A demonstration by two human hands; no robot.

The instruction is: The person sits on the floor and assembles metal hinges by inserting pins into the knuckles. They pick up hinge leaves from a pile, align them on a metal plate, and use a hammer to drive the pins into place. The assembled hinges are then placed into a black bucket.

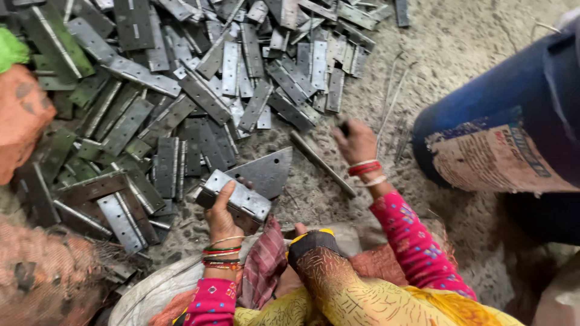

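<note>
Mid-sorting, seemingly: the left hand (pixel 222 218) grips a stack of hinges (pixel 237 201) at frame centre, while the right hand (pixel 356 142) pinches a small dark piece (pixel 344 128) near the hinge pile (pixel 181 90).

— Where is my one view looking from?

— From the head of the person I'm following, tipped steeply down, almost straight at the floor (pixel 459 54).

— Which way does it face?

— Forward and down past the knees: the lap fills the bottom edge, and the heap of metal hinges (pixel 181 78) runs off the top and left edges.

— How near am I?

— Close. The left hand (pixel 222 220) and the right hand (pixel 356 143) sit in the middle at arm's reach, and a blue barrel (pixel 513 102) is cut by the right edge.

— Any second view to overlap?

— No, I have only this head camera, so nothing is shared.
</note>
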